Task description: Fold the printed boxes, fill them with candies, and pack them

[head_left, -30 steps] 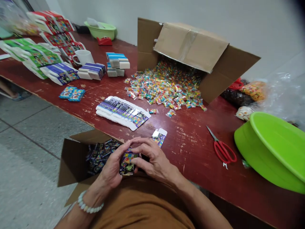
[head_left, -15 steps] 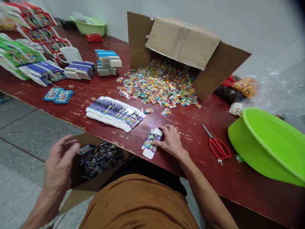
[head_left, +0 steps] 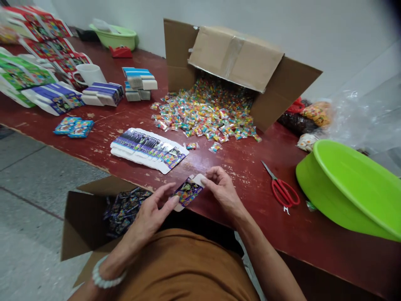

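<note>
Between my hands, at the table's front edge, is a small purple printed candy box (head_left: 189, 192) with white end flaps sticking out. My left hand (head_left: 156, 207) grips its lower left end, thumb on the printed face. My right hand (head_left: 221, 187) pinches the white flap at its upper right end. Just beyond lies a fanned row of flat purple box blanks (head_left: 140, 146). Two wrapped candies, one of them a clear packet (head_left: 215, 147), lie apart from the candy pile (head_left: 200, 110) that spills from a cardboard carton (head_left: 238, 54).
Red-handled scissors (head_left: 283, 192) and a bright green basin (head_left: 347, 188) stand at right. Below the table edge, an open carton (head_left: 79, 221) holds many filled dark packs. At left are blue boxes (head_left: 73, 126), stacked box blanks (head_left: 103, 93) and a white mug (head_left: 90, 74).
My left hand has come in from the left and taken hold of the box. The box has been lifted off the table and tilted, with my right hand now at its end flap.
</note>
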Available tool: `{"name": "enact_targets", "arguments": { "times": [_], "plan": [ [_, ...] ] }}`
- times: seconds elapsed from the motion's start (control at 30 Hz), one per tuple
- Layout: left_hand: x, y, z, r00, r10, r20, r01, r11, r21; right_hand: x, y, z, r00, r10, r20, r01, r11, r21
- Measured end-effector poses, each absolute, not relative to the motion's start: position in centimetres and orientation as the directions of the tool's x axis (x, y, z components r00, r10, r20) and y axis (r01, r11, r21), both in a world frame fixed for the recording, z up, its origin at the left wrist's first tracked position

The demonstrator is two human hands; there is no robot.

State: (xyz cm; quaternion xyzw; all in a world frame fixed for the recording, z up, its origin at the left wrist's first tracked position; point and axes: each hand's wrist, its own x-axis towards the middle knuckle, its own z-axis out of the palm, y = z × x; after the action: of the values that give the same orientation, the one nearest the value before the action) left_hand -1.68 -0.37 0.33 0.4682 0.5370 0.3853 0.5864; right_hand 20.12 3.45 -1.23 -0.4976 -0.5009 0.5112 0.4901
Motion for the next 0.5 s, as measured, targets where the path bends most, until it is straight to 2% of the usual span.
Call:
{"name": "enact_targets", "arguments": {
  "times": [0.07,0.1,0.17,0.23,0.37,0.5],
  "plan": [
    [-1.9,-0.3,1.2,0.437,0.808,-0.395,-0.127,0.49,0.862,19.4,2.8,0.0,-0.156,0.987,-0.029,-0.138,-0.051,-0.989],
    [-1.9,-0.5,1.4,0.588,0.7,-0.405,-0.167,0.595,0.786,19.1,2.5,0.6,-0.214,0.976,-0.026,-0.176,-0.065,-0.982],
    [-1.8,-0.9,1.6,0.763,0.534,-0.363,-0.182,0.718,0.672,18.4,2.1,1.4,-0.29,0.957,-0.023,-0.215,-0.089,-0.972],
    [-1.6,-1.4,1.4,0.806,0.492,-0.329,-0.202,0.752,0.628,17.9,1.9,1.9,-0.324,0.946,-0.024,-0.224,-0.102,-0.969],
    [-1.1,-1.9,1.3,0.734,0.578,-0.357,-0.248,0.718,0.65,17.2,1.9,2.0,-0.315,0.949,-0.002,-0.256,-0.087,-0.963],
    [-1.1,-1.8,1.6,0.656,0.63,-0.415,-0.238,0.695,0.679,17.0,1.6,1.7,-0.326,0.945,0.022,-0.211,-0.051,-0.976]
  ]
}}
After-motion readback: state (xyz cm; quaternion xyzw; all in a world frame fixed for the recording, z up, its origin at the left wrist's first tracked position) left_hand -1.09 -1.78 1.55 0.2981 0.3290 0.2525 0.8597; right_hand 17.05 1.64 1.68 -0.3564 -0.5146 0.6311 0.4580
